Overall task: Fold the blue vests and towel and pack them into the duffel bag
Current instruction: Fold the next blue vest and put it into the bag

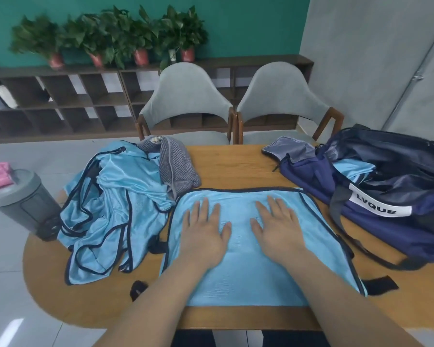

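Blue vest [246,271] under both hands, left hand [204,234] and right hand [277,230] flat

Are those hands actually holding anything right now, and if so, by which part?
Nothing is held. The left hand and right hand lie flat, fingers straight, pressing on the middle of the blue vest spread on the table.

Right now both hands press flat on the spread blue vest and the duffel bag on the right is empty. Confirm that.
Not empty: the head view shows blue fabric already inside the open duffel bag. The left hand and right hand do press flat on the spread vest.
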`<state>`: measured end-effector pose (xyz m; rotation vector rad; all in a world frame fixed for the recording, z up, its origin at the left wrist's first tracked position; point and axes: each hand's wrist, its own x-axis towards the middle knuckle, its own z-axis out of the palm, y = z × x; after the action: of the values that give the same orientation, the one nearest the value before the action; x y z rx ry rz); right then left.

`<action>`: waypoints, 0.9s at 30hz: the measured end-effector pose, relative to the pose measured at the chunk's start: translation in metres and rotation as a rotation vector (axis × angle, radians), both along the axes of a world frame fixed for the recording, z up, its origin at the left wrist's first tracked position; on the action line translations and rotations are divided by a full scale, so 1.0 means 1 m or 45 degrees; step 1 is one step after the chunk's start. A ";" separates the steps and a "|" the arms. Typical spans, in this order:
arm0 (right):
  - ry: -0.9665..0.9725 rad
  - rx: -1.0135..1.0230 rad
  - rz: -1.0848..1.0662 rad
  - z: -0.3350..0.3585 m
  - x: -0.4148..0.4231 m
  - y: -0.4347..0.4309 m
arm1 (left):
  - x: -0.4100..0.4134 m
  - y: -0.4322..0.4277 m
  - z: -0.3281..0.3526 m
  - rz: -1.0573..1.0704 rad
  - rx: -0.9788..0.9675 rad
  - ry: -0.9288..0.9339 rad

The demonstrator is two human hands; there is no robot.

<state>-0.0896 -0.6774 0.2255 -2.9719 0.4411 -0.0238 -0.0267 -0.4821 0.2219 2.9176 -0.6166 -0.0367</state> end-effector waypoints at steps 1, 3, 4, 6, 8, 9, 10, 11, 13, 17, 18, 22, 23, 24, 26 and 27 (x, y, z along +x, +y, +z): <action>0.010 -0.009 -0.032 -0.001 0.002 -0.012 | 0.006 0.006 -0.001 0.044 0.012 0.008; 0.035 0.010 -0.100 0.001 0.001 -0.036 | 0.017 0.017 0.001 0.103 0.038 0.030; 0.028 0.017 -0.129 0.002 0.000 -0.045 | 0.020 0.019 0.003 0.109 0.048 0.039; 0.023 -0.005 -0.158 0.005 -0.002 -0.055 | 0.023 0.019 0.004 0.094 0.065 0.059; 0.035 -0.006 -0.160 0.008 -0.002 -0.056 | 0.023 0.018 0.006 0.080 0.065 0.069; 0.043 0.001 -0.163 0.009 -0.001 -0.055 | 0.023 0.019 0.007 0.073 0.052 0.058; 0.044 0.011 -0.169 0.011 -0.001 -0.054 | 0.023 0.020 0.008 0.064 0.023 0.033; 0.035 0.012 -0.175 0.013 -0.002 -0.052 | 0.019 0.021 0.010 0.053 -0.014 -0.001; 0.002 -0.025 -0.168 0.018 -0.010 -0.038 | 0.004 0.019 0.016 0.012 -0.086 -0.035; -0.081 0.055 0.033 0.016 -0.038 0.023 | -0.050 0.004 0.017 -0.071 -0.141 -0.019; -0.077 0.075 0.079 0.012 -0.045 0.036 | -0.062 0.003 0.013 -0.077 -0.106 -0.008; -0.080 0.027 0.056 -0.004 -0.060 0.038 | -0.072 0.024 0.001 0.027 -0.016 0.031; -0.090 0.017 0.020 -0.005 -0.061 0.032 | -0.069 0.030 0.001 0.046 -0.010 0.034; -0.095 0.012 -0.011 -0.006 -0.063 0.026 | -0.067 0.037 0.002 0.052 -0.008 0.041; -0.070 -0.001 -0.056 -0.005 -0.067 0.011 | -0.064 0.051 0.005 0.049 0.013 0.053; -0.061 -0.009 -0.077 -0.005 -0.070 0.003 | -0.063 0.057 0.006 0.043 0.034 0.053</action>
<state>-0.1596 -0.6742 0.2205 -2.9568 0.5258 -0.1025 -0.0893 -0.4254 0.2282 2.9441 -0.5642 -0.1024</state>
